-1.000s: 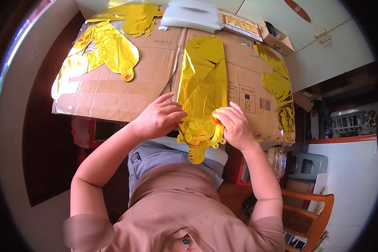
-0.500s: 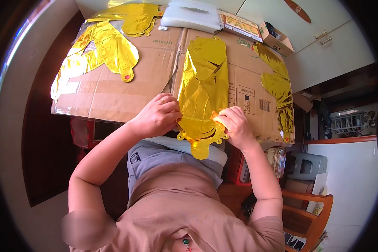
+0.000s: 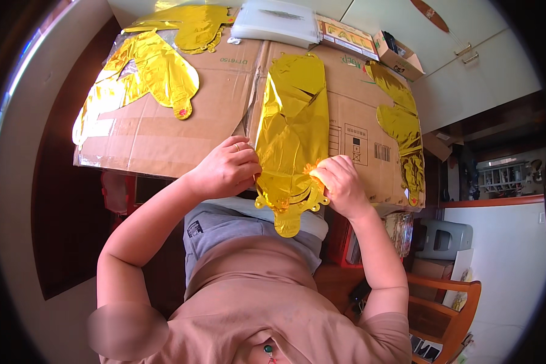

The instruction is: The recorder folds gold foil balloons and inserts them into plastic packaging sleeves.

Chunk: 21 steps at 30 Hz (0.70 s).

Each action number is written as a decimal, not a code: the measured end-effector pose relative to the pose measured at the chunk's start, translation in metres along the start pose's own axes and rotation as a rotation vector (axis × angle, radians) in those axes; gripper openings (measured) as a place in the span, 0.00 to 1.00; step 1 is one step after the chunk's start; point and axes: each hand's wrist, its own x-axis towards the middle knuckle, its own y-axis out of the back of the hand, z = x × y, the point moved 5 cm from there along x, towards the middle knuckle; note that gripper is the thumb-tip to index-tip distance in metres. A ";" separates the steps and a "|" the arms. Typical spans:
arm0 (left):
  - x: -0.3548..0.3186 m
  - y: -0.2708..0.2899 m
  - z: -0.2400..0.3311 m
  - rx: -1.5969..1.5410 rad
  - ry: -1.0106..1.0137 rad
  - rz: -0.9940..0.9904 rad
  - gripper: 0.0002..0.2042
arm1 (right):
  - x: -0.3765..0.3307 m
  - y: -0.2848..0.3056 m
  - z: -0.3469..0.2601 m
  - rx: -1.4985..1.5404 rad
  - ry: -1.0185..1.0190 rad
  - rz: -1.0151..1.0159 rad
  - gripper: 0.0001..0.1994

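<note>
A flat gold foil balloon [image 3: 294, 121] lies lengthwise on the cardboard in front of me. Its near end, with a rounded tab [image 3: 287, 223] and small holed lobes, hangs over the cardboard's near edge. My left hand [image 3: 233, 164] is closed in a pinch at the balloon's left edge. On the right edge, my right hand [image 3: 340, 182] has its fingers curled closed around the foil. A crinkled orange bit [image 3: 312, 168] pokes out by the right fingertips; what it is, I cannot make out.
Under everything lies a cardboard sheet [image 3: 218, 91]. More gold foil balloons rest at the left [image 3: 164, 70], far left [image 3: 200, 27] and right [image 3: 400, 127]. At the back are a clear plastic case [image 3: 276, 24] and a small open box [image 3: 400, 57]. A wooden chair [image 3: 449, 315] stands right.
The balloon's near end has slid slightly toward me, its tab hanging a little lower. More of the orange bit shows beside my right fingers. Both hands stay nearly in place.
</note>
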 end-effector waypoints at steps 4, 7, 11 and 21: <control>-0.001 0.001 -0.003 0.014 0.065 0.065 0.11 | 0.000 0.000 0.005 0.028 -0.082 -0.038 0.09; -0.002 0.001 -0.006 0.018 0.171 0.029 0.09 | -0.002 -0.002 0.011 0.070 -0.155 -0.051 0.10; -0.003 -0.001 -0.014 -0.024 0.257 0.017 0.06 | -0.001 -0.005 0.016 0.139 -0.294 -0.053 0.09; 0.001 -0.003 -0.017 -0.049 0.440 0.021 0.08 | -0.001 -0.005 0.020 0.098 -0.459 -0.162 0.15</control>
